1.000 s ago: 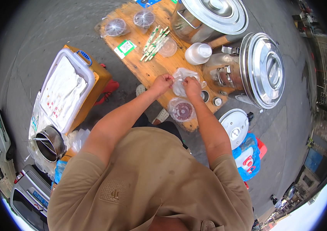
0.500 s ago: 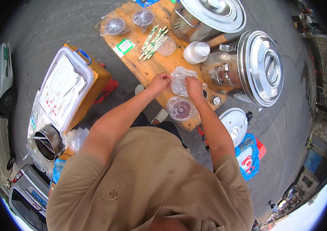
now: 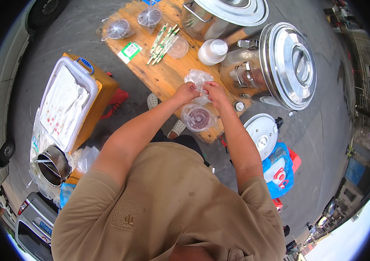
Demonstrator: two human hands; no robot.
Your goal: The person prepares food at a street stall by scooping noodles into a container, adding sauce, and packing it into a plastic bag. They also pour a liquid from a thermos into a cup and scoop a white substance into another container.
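My left hand (image 3: 185, 93) and my right hand (image 3: 216, 92) are close together over the wooden table, each pinching a thin clear plastic bag (image 3: 198, 77). The bag lies crumpled beyond and between my fingers; what is inside it, if anything, I cannot make out. Just nearer to me, a lidded cup of dark reddish contents (image 3: 198, 118) sits in clear plastic at the table's near corner. Beyond my right hand is a stack of white plastic cups (image 3: 212, 51). A small white-topped container (image 3: 239, 105) stands to the right of my right hand.
Two large lidded steel pots (image 3: 296, 65) occupy the table's right side. Wrapped straws (image 3: 162, 45), a clear lid (image 3: 178, 47), a code card (image 3: 129, 51) and two bagged cups (image 3: 118, 29) lie farther back. At left stands a cloth-covered bin (image 3: 65, 100) near a steel pot (image 3: 53, 166).
My hands have drawn closer together on the bag, with the right hand moving left. The whole view has shifted slightly, so the table sits a little higher and farther left.
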